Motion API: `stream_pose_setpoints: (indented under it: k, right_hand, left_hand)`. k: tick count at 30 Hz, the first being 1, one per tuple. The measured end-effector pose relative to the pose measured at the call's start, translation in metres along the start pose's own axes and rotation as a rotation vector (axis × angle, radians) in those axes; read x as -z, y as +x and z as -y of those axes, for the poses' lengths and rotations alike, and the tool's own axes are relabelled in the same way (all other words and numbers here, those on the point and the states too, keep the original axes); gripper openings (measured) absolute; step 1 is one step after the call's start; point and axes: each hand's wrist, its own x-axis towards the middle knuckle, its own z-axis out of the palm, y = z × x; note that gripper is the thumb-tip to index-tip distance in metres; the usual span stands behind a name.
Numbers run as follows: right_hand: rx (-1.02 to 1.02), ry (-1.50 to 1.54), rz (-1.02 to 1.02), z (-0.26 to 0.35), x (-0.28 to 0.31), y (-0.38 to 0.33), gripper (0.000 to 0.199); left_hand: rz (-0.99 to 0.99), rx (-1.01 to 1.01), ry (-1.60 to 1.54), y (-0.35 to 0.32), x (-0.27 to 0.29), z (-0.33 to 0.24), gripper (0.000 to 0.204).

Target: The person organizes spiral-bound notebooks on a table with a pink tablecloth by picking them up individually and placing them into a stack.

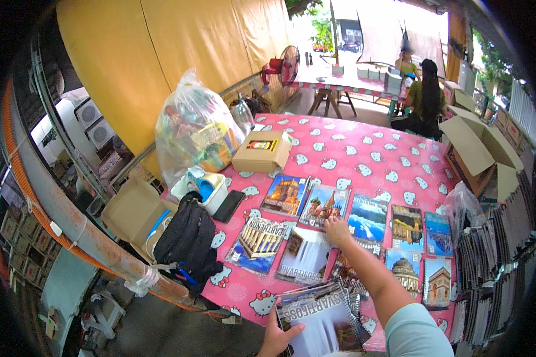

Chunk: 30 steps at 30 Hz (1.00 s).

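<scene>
My left hand (280,334) grips a stack of spiral notebooks (318,324), thumb on top, at the near edge of the table; the top cover shows a waterfall. My right hand (337,232) reaches forward, its fingers closed at the near edge of a notebook with a domed cathedral cover (324,204). Around it lie a waterfall notebook (304,256), a notebook with a columned temple (256,244), one with a sandstone building (284,195) and one with a blue landscape (367,217). Several more notebooks (407,229) lie to the right, one (345,271) partly under my forearm.
Tall stacks of spiral notebooks (488,256) and an open carton (476,149) line the right side. At left are a black backpack (187,238), a white basket (211,199), a cardboard box (261,152) and a filled plastic bag (196,128). Two people (430,98) sit at a farther table.
</scene>
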Motion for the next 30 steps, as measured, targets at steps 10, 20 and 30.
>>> stream_pose_setpoints:
  k: [10, 20, 30]
  right_hand:
    - [0.335, 0.612, 0.025, -0.001, 0.273, -0.098, 0.016]
    - [0.767, 0.157, -0.142, 0.136, 0.101, 0.009, 0.042]
    - [0.856, 0.169, -0.134, 0.151, 0.067, 0.041, 0.018]
  left_hand:
    - [-0.003, 0.151, -0.636, 0.004, 0.015, 0.017, 0.062]
    - [0.1, 0.094, -0.159, 0.004, 0.011, -0.006, 0.073]
    - [0.084, 0.104, -0.161, 0.006, 0.011, -0.004, 0.067]
